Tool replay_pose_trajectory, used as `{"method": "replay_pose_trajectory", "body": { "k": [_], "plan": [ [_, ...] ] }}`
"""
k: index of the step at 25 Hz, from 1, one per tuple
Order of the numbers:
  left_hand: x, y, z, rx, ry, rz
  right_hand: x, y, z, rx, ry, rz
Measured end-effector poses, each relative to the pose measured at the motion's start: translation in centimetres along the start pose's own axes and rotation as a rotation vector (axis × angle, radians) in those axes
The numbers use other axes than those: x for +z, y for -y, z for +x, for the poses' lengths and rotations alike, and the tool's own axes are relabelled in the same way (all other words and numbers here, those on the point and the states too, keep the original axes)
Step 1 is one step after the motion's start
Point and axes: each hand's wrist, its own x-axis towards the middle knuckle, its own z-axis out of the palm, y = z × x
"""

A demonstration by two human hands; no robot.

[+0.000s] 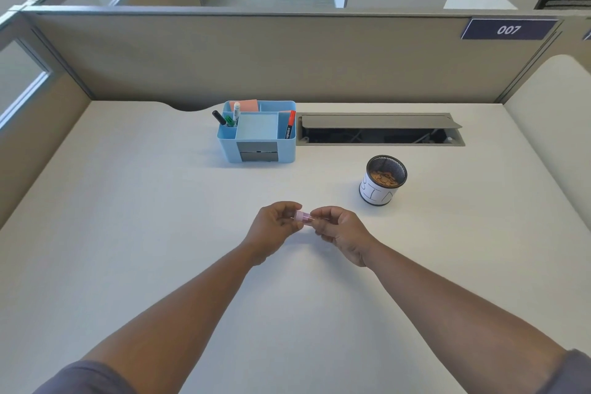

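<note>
Since the left hand (275,223) and the right hand (339,233) each pinch one end of the small pink tube (302,216), held just above the surface (160,201) near the mesh cup (383,181), it seems best to steady one end and twist the other gently, keeping it level.

Fingers of the left hand (274,229) and right hand (343,233) cover both ends of the small pink piece (302,216), so its kind is unclear. The brown fill of the mesh cup (383,181), toward the counter's (128,201) right edge, is too small to identify. The blue organizer (257,133) hides the lower barrels of its markers (291,121).
</note>
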Motion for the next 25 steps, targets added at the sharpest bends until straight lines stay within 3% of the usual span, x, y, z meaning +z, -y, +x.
{"method": "replay_pose_trajectory", "body": {
  "k": [13,18,25],
  "plan": [
    [-0.6,-1.4,-0.3,0.037,-0.003,0.155,0.3,0.3,-0.6,-0.040,-0.013,-0.098],
    [-0.2,-1.8,-0.6,0.056,-0.071,0.140,0.8,0.6,-0.8,-0.092,-0.058,-0.089],
    [-0.7,-2.6,-0.3,0.045,-0.013,0.099,0.9,0.5,-1.2,-0.086,-0.014,-0.101]
  ]
}}
